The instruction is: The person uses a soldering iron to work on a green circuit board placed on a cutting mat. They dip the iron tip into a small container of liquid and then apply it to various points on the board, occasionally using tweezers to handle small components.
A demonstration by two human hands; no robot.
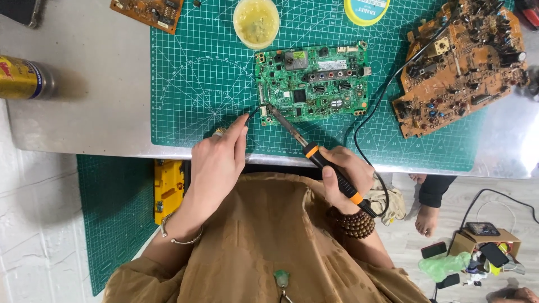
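Head view, places given from the green circuit board (313,84).

Circuit boards: three. One green, lying on the green cutting mat (196,73) on the counter (84,112); one large brown board (460,67) to its right; one small brown board (147,11) up and to its left.
Round tubs: two, a pale yellow tub (256,22) just above the green board and a yellow-rimmed one (366,10) above and to the right.
Can: one (22,78), far left.

Soldering iron (314,157): one, black and orange. Its tip meets the green board's lower left corner. Right hand (345,177) fingers are clenched round the handle, below the board.

Tweezers (251,116): one thin dark pair. Left hand (216,163) fingers pinch them, points just beside the iron's tip.
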